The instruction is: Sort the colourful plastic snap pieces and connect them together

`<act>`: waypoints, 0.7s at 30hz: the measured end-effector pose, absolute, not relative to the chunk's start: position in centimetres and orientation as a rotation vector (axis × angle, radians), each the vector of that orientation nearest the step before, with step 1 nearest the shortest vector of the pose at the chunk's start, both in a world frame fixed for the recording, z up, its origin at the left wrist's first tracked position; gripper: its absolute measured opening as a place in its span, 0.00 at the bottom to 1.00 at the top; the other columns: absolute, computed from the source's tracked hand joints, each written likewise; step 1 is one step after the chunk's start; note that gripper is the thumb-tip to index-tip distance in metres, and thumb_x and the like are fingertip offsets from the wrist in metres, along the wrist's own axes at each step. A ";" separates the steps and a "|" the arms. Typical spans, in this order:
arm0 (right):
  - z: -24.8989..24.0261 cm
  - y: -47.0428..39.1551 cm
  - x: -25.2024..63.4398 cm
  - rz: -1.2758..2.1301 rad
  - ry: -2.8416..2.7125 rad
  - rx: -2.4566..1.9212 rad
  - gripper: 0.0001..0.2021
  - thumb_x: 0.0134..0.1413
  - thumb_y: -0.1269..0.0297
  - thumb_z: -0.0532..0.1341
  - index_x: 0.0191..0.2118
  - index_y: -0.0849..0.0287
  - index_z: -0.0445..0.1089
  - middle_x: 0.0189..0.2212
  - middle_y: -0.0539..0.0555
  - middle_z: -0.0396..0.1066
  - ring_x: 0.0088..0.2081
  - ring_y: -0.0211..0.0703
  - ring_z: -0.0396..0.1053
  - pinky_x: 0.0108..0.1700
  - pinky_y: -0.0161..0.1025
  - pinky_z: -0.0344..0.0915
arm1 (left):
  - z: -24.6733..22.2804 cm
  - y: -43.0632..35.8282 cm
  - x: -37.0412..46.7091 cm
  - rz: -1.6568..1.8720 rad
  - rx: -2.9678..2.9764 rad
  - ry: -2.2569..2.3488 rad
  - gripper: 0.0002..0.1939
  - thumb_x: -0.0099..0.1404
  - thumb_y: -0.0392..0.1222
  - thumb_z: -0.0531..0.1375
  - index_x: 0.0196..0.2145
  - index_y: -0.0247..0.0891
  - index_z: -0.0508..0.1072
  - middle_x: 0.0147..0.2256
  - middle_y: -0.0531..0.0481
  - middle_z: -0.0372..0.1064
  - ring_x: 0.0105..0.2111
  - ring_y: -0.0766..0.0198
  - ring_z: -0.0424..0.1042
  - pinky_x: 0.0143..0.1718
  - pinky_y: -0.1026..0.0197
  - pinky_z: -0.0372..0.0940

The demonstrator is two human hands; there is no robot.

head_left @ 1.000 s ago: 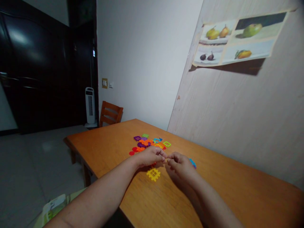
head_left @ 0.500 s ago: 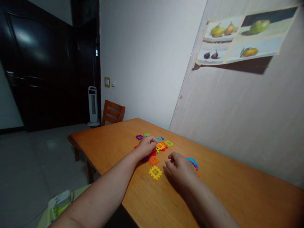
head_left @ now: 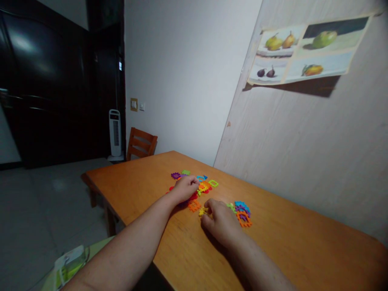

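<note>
Colourful interlocking plastic pieces lie on the wooden table. My left hand (head_left: 184, 189) rests at the pile, fingers curled beside a yellow-orange piece (head_left: 205, 186); what its fingertips hold is too small to tell. Closer to me, my right hand (head_left: 221, 220) has its thumb and fingers around a yellow piece (head_left: 203, 211), partly hidden by the hand. An orange piece (head_left: 194, 205) lies between the hands. Past the right hand are an orange square frame (head_left: 244, 219) and blue (head_left: 241, 205) and purple pieces. Purple (head_left: 175, 176) and green (head_left: 186, 172) pieces lie behind my left hand.
The wooden table (head_left: 145, 178) meets the wall on the right. A wooden chair (head_left: 141, 143) stands at the far end, near a white tower heater (head_left: 115, 133). A green surface with a clear box (head_left: 70, 264) is at lower left.
My right hand has moved left and closed around the yellow piece, which has shifted away from me. More of the orange frame and a green piece now show. The view has shifted slightly.
</note>
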State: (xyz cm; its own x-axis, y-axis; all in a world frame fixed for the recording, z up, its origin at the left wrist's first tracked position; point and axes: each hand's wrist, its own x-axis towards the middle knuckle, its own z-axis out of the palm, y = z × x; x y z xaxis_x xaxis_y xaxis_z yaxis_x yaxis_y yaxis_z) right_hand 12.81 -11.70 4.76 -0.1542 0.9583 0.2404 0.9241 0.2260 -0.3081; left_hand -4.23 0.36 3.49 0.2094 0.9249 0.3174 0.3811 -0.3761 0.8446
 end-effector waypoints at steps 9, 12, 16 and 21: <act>4.6 -10.5 15.8 0.071 -2.126 -1.848 0.22 0.56 0.49 0.61 0.50 0.57 0.74 0.43 0.60 0.76 0.47 0.52 0.69 0.44 0.39 0.58 | 3.5 0.5 -4.6 1.193 2.000 1.136 0.06 0.56 0.39 0.56 0.29 0.37 0.72 0.26 0.53 0.69 0.28 0.66 0.66 0.28 0.67 0.58; 5.0 -11.0 15.2 0.072 -2.243 -1.860 0.17 0.57 0.51 0.61 0.46 0.56 0.75 0.41 0.59 0.77 0.45 0.51 0.70 0.42 0.39 0.58 | 3.4 0.4 -4.7 1.135 2.001 1.134 0.06 0.57 0.40 0.56 0.30 0.37 0.72 0.26 0.53 0.68 0.27 0.67 0.66 0.27 0.67 0.57; 5.4 -11.2 14.4 -0.023 -2.299 -1.882 0.14 0.63 0.55 0.56 0.39 0.57 0.75 0.38 0.61 0.78 0.41 0.50 0.73 0.38 0.39 0.56 | 3.5 -0.3 -4.7 0.976 2.092 1.127 0.06 0.55 0.37 0.57 0.30 0.37 0.73 0.27 0.52 0.70 0.27 0.66 0.66 0.26 0.66 0.55; 4.7 -10.4 15.3 -0.141 -2.147 -2.013 0.20 0.69 0.58 0.47 0.39 0.58 0.75 0.35 0.62 0.79 0.34 0.46 0.74 0.33 0.38 0.53 | 4.6 -1.8 -5.0 0.757 2.299 1.154 0.06 0.55 0.40 0.60 0.31 0.39 0.75 0.28 0.53 0.71 0.28 0.65 0.66 0.29 0.64 0.55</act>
State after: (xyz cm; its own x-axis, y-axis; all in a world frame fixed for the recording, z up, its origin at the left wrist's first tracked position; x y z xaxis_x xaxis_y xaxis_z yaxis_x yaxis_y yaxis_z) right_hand 15.29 -10.41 4.69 -0.0565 0.9768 0.2065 0.9955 0.0709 -0.0634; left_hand -5.02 -1.77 4.63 0.4980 0.8247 0.2682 0.5740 -0.5453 0.6109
